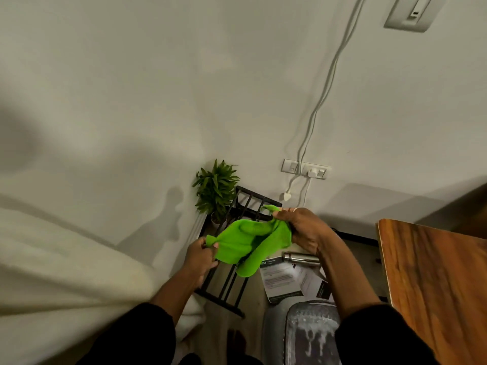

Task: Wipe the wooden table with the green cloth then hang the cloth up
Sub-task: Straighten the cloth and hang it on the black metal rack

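Note:
The green cloth (250, 242) is stretched in the air between both hands, sagging in the middle, above a black metal rack (228, 283). My left hand (200, 256) pinches the cloth's lower left corner. My right hand (303, 229) grips its upper right corner, near the rack's far bars. The wooden table (434, 280) lies at the right edge of the view, apart from the cloth and both hands.
A small potted plant (216, 191) stands by the rack against the white wall. A steel bottle (300, 258) and printed papers (283, 281) lie on the floor below. A wall socket (305, 168) with white cables is above. White bedding (66, 259) fills the left; a grey bag (303, 330) sits bottom centre.

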